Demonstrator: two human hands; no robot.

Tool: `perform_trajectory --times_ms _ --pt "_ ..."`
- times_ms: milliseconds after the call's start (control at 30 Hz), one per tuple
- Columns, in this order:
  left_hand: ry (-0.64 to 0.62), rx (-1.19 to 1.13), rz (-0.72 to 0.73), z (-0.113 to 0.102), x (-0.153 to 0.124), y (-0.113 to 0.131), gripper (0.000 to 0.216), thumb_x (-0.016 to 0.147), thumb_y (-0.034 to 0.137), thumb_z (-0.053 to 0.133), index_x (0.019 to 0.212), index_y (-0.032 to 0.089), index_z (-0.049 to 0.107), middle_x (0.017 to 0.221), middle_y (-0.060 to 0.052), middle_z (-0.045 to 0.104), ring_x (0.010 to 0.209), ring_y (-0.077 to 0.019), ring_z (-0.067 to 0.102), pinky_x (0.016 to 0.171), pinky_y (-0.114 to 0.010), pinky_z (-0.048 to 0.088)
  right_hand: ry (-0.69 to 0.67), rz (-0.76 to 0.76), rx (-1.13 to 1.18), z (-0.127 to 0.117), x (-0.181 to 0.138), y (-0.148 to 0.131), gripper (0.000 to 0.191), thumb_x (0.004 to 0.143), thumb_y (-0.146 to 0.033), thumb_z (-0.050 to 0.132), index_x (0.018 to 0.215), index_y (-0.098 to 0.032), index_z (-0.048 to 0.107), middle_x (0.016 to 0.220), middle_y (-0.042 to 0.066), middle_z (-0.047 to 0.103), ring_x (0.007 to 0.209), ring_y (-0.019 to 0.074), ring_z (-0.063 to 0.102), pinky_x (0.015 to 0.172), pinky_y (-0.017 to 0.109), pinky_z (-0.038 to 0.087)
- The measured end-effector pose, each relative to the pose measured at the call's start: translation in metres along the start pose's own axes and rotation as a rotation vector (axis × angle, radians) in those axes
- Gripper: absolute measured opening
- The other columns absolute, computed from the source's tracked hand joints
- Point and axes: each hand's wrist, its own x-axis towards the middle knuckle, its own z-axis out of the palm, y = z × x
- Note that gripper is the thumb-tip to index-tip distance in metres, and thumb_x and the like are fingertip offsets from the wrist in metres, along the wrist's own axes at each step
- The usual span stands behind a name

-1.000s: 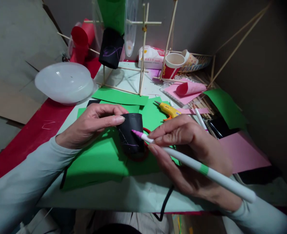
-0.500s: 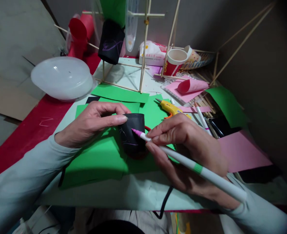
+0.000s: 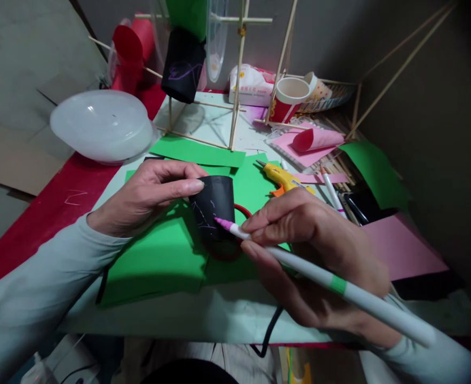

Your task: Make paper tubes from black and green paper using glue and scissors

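Observation:
My left hand pinches the upper rim of a small black cup, with the thumb on its near side. Thin pale purple lines mark the cup's front. Between the fingers and thumb of my right hand is a white marker with a green band. Its pink tip meets the lower part of the cup's front. Beneath the cup lie green paper sheets, and the red ring of a tape roll or similar object shows partly behind it.
A yellow glue gun lies beyond my right hand. Clear plastic bowls sit at the left. Thin wooden-stick frames stand at the back, one carrying a black cup. A red paper cup and pink paper are on the right.
The black cup has tilted and shifted slightly up and left in my left hand. The marker tip has moved lower on the cup, and another short purple line shows there.

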Motion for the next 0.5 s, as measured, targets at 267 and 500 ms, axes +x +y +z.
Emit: perform_trajectory --times_ms 267,500 --pt "0.013 0.029 -0.017 0.0022 0.0014 0.0045 0.019 0.071 0.029 0.086 0.063 0.015 0.075 0.087 -0.006 0.07 0.061 -0.0096 0.046 0.047 -0.019 0.033 -0.037 -0.051 -0.026 0.0018 -0.0012 0.0013 0.018 0.087 -0.01 0.065 0.087 -0.025 0.056 0.08 0.002 0.07 0.069 0.0168 0.067 0.056 0.032 0.059" --pt "-0.025 0.026 -0.005 0.0018 0.0007 0.0031 0.02 0.073 0.032 0.086 0.065 0.016 0.076 0.092 -0.006 0.07 0.075 -0.0138 0.057 0.056 -0.019 0.041 0.132 0.031 -0.043 0.0012 -0.0032 -0.0007 0.022 0.089 -0.012 0.068 0.092 -0.029 0.054 0.088 0.004 0.07 0.081 0.0223 0.071 0.065 0.039 0.062"
